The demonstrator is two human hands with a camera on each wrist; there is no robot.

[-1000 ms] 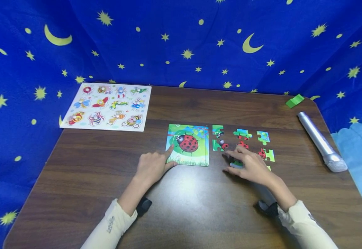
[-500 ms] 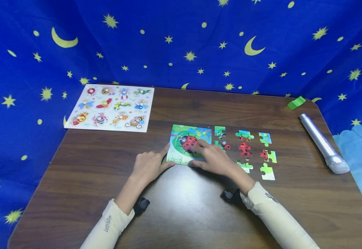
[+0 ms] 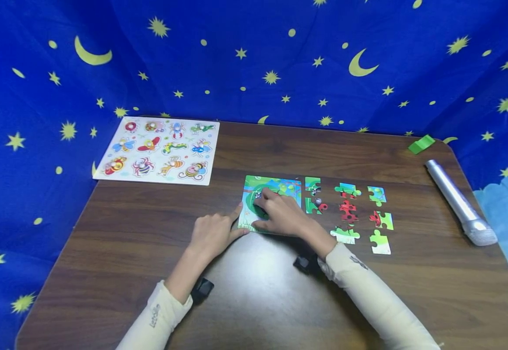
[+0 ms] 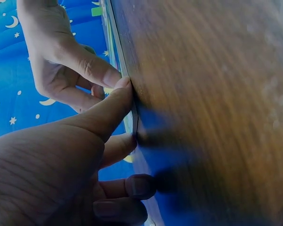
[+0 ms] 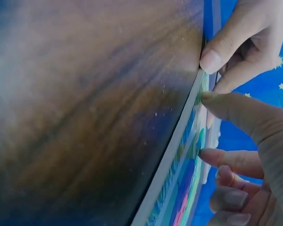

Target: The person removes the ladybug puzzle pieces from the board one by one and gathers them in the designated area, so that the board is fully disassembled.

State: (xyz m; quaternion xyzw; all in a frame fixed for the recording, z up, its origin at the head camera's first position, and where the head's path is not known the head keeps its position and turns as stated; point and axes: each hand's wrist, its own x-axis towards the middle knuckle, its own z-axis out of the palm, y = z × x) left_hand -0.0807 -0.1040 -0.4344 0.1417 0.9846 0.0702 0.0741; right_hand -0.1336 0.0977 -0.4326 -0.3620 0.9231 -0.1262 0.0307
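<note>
The ladybug puzzle board (image 3: 295,187) lies flat on the table in front of me. My left hand (image 3: 212,236) steadies its lower left corner, the index finger at the left edge and the thumb at the near edge. My right hand (image 3: 282,214) reaches over the board, hiding most of the ladybug picture. In the right wrist view its thumb and index fingertips (image 5: 210,96) touch the board's surface, apart from each other, with no piece visible between them. Several loose puzzle pieces (image 3: 347,210) with ladybug and grass parts lie in rows to the right of the board.
A white insect peg puzzle (image 3: 158,150) lies at the back left. On the right are a silver microphone (image 3: 459,201) and a small green block (image 3: 421,144). A blue star-patterned curtain (image 3: 236,68) hangs behind the wooden table (image 3: 127,233).
My right hand has moved left from the loose pieces onto the board, then slightly farther left across the ladybug. My left hand has stayed at the board's corner.
</note>
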